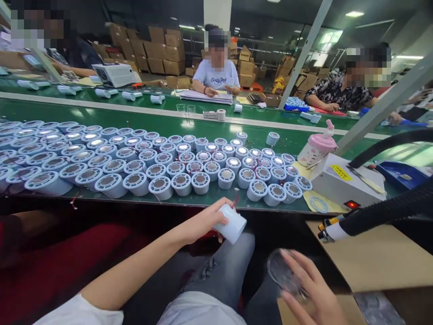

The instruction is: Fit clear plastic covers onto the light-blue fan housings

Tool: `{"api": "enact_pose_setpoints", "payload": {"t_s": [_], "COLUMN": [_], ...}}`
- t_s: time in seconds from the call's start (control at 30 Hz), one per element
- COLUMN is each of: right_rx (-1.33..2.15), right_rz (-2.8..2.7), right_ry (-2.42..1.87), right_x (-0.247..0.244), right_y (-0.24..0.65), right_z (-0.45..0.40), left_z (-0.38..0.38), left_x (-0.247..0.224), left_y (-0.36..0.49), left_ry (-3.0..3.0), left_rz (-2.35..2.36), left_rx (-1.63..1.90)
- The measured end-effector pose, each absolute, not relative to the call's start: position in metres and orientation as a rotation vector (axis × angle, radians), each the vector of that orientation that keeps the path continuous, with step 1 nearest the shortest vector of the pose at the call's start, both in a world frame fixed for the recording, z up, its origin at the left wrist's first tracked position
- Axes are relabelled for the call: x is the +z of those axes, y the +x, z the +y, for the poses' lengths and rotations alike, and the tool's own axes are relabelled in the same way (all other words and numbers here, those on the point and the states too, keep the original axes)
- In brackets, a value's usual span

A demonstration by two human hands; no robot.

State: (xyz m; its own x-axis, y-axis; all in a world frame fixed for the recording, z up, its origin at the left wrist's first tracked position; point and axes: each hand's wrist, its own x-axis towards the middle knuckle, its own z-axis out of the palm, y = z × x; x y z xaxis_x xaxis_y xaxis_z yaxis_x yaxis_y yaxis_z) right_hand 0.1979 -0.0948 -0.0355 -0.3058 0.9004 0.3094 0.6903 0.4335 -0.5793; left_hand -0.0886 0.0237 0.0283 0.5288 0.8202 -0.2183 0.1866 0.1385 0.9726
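My left hand point(218, 216) is closed around a light-blue cylindrical housing point(233, 225), tilted over my lap just off the bench edge. A thin dark red wire shows at its upper end. Lower right, my right hand point(311, 284) grips a clear plastic cup point(282, 271) with a round rim; this hand is slightly blurred. The two held things are apart. In front of me, several rows of similar light-blue housings point(160, 187) stand on the green bench, with round metallic discs in their slotted tops.
A grey machine box point(345, 180) with a red lit switch sits at right, black hoses beside it. A pink-lidded cup point(318, 146) stands behind it. Cardboard point(368, 257) lies lower right. Several people work across the green bench point(135, 108); a slanted metal post rises at right.
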Motion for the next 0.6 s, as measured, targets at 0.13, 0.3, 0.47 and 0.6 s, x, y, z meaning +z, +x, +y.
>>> {"api": "enact_pose_setpoints", "payload": {"t_s": [0.13, 0.3, 0.47, 0.6], "right_rx": [0.089, 0.392, 0.96, 1.116], "right_rz": [-2.22, -2.226, -1.922, -1.585], "right_ry": [-1.404, -1.55, -1.45, -1.444], "right_x": [-0.012, 0.003, 0.012, 0.011], "right_y": [0.145, 0.137, 0.142, 0.142], "right_z": [-0.068, -0.058, -0.067, -0.067], "left_z": [0.009, 0.005, 0.002, -0.001], "left_x": [0.001, 0.004, -0.004, -0.018], "left_y": [-0.073, -0.068, -0.068, -0.065], "left_ry": [1.199, 1.687, 1.792, 1.801], "left_rz": [0.711, 0.731, 0.818, 0.724], "left_rx": [0.328, 0.32, 0.536, 0.605]}}
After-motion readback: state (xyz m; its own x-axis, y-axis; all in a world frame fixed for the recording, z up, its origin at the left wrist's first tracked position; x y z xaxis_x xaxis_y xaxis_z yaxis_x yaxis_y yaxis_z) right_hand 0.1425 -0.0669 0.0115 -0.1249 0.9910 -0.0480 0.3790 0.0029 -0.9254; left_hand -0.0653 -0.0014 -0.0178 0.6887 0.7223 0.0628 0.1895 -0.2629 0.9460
